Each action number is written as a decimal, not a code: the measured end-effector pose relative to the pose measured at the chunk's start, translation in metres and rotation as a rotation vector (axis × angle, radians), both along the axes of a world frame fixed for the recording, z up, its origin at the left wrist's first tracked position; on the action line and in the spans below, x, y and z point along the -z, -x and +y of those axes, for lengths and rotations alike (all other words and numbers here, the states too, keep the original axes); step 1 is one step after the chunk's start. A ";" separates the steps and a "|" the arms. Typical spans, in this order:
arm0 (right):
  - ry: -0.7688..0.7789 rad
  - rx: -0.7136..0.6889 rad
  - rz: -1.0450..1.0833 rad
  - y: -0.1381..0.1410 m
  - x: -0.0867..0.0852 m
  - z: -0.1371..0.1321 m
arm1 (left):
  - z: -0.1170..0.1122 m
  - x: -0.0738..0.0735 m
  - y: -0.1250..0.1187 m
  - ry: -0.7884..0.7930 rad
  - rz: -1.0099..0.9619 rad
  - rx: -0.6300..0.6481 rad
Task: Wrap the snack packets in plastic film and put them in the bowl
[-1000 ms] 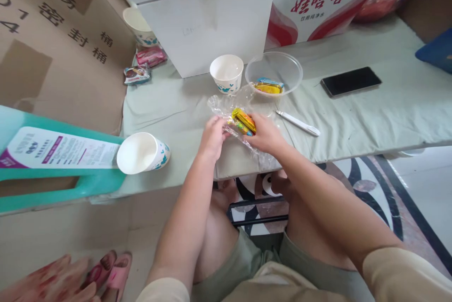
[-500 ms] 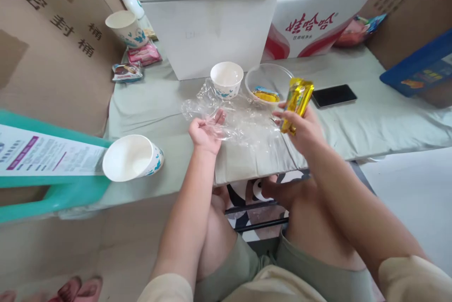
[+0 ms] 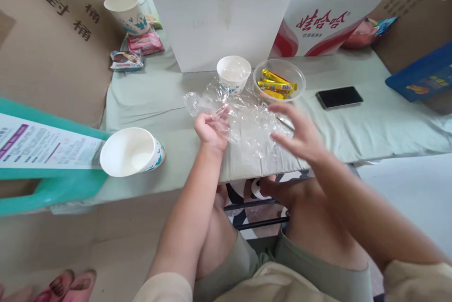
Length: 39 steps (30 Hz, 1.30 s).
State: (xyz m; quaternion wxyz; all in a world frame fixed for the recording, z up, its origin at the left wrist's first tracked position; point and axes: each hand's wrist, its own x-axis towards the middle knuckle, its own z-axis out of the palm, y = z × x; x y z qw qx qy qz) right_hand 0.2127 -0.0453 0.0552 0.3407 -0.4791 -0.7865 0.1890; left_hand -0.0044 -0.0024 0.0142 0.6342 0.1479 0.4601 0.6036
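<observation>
My left hand [image 3: 213, 129] is palm up at the left side of a crumpled clear plastic bag [image 3: 252, 128], its fingers curled into the thin film. My right hand [image 3: 300, 132], slightly blurred, holds nothing; thumb and fingers are spread over the bag's right edge. Beyond it stands a clear round plastic bowl [image 3: 299, 91] with several yellow-wrapped snack bars [image 3: 277, 86] inside. A white paper cup [image 3: 233, 72] with blue leaf print is left of the bowl, behind the bag. A thin metal object [image 3: 285, 122], partly hidden, lies near my right fingers.
A black phone [image 3: 339, 97] lies right of the bowl. A larger paper cup [image 3: 129, 154] is at the left by a green plastic stand [image 3: 70, 189]. Snack packets [image 3: 127, 60] and another cup [image 3: 127, 12] are at back left. White boxes [image 3: 226, 24] line the back.
The yellow snack bars have gone from my right hand into the clear bowl. My right hand has opened and drawn back from it. My left hand stays at the plastic bag.
</observation>
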 end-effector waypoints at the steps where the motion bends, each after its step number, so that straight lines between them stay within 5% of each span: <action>1: 0.036 -0.061 -0.001 0.007 0.009 -0.022 | 0.000 0.001 -0.002 0.006 0.023 -0.019; 4: 0.084 -0.101 -0.051 0.025 0.037 -0.051 | -0.002 0.003 -0.010 0.017 0.125 -0.047; 7: 0.046 0.010 -0.024 0.031 0.051 -0.046 | -0.009 0.004 -0.011 0.005 0.182 -0.004; 12: 0.076 0.092 0.216 0.016 0.046 -0.043 | -0.022 0.001 0.021 0.004 0.343 0.145; 16: 0.313 0.048 0.383 -0.008 0.037 -0.052 | -0.029 -0.005 0.050 -0.282 0.566 0.109; 20: 0.585 -0.038 0.533 -0.027 0.028 -0.046 | -0.038 -0.014 0.052 -0.452 0.763 0.370; 26: 0.631 -0.159 0.483 -0.040 0.027 -0.031 | -0.043 -0.013 0.035 -0.394 0.564 0.699; 29: 0.567 -0.127 0.411 -0.043 0.028 -0.030 | -0.034 -0.003 0.032 -0.282 0.683 0.558; 34: 0.243 -0.048 0.281 -0.043 0.035 -0.028 | -0.020 0.012 0.038 -0.080 0.731 0.184; 37: 0.162 0.049 0.278 -0.042 0.042 -0.027 | -0.020 0.013 0.050 -0.027 0.816 0.180; 39: 0.162 0.135 0.348 -0.041 0.047 -0.025 | -0.025 0.010 0.059 -0.145 0.983 0.189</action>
